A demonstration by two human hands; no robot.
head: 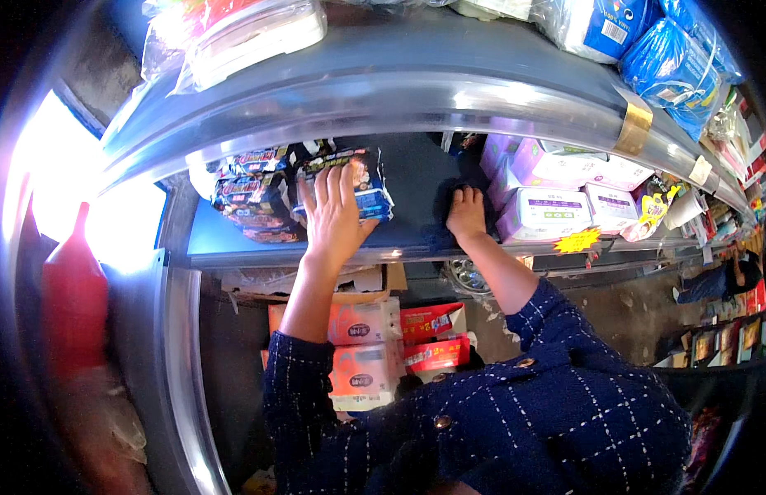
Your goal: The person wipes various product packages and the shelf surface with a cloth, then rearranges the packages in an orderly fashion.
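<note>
My left hand [333, 213] lies with fingers spread on a dark, glossy plastic package [373, 173] on the middle shelf. Against its left side stand several similar dark packages [250, 192] in a stack. My right hand [468, 213] rests on the dark shelf surface [414, 185] with its fingers curled down; whether anything is under them cannot be told. Just right of it are stacked white and purple soft packs [547, 210], with a yellow starburst tag [578, 240] at the shelf edge below them.
An upper shelf edge [383, 102] curves above my hands, bearing blue plastic-wrapped packs [673, 68]. Below are orange and white tissue packs [361, 359] and red boxes [435, 352]. A red bottle-shaped thing [76, 291] is at left. Another person [723, 278] is far right.
</note>
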